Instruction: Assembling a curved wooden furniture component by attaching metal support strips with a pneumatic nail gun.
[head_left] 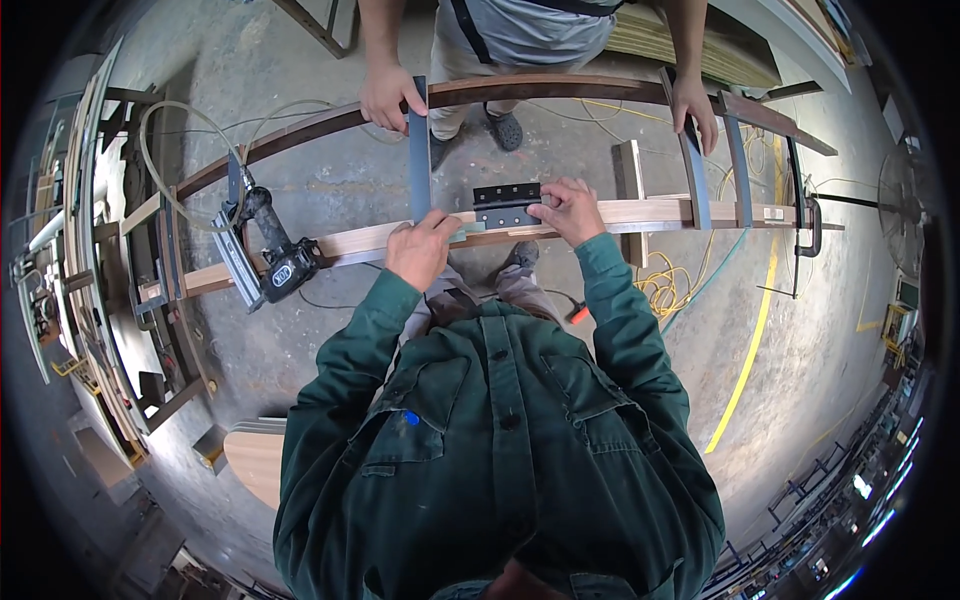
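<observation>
A black metal hinge, with screw holes in its leaves, sits on the near wooden bar in front of me. My right hand pinches the hinge's right end between thumb and fingers. To the left of the hinge, my left hand is closed over the same bar, with the fingertips partly hidden. A small pale green strip lies at those fingertips, beside the hinge. Whether the left hand holds the strip, I cannot tell.
A nail gun with an air hose rests on the frame at left. Opposite, a co-worker's hands grip blue-grey crosspieces. At right are a clamp and a yellow hose on the floor. Stacked boards stand far left.
</observation>
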